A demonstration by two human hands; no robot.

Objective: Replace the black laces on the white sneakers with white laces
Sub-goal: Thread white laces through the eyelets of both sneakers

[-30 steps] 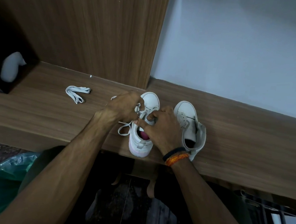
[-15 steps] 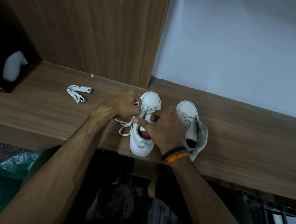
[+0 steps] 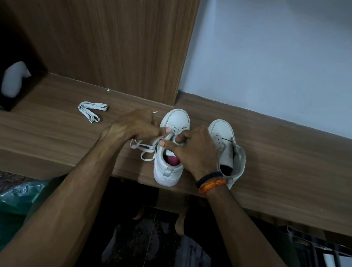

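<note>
The wooden shelf carries everything at a working height, its near edge running below the shoes. Near the middle of it stand the two white sneakers, toes pointing to twelve o'clock, away from the person, likely so the eyelets face up and the heels stay near. The left sneaker is the one being laced; the right sneaker, just beside it at three o'clock, stands with no lace visible in its eyelets and its tongue loose.

The left hand comes in from nine o'clock of the left sneaker, fingers curled and pinching the white lace, whose slack loops onto the shelf at the shoe's eight o'clock. The right hand rests over the shoe's opening, thumb and forefinger nipping the lace at the eyelet rows, probably to steady it while the end is fed through.

A folded spare lace lies well apart at ten o'clock, presumably waiting for the second shoe.

Both hands cover most of the eyelets, so how many rows are threaded cannot be told. No black laces are visible.
</note>
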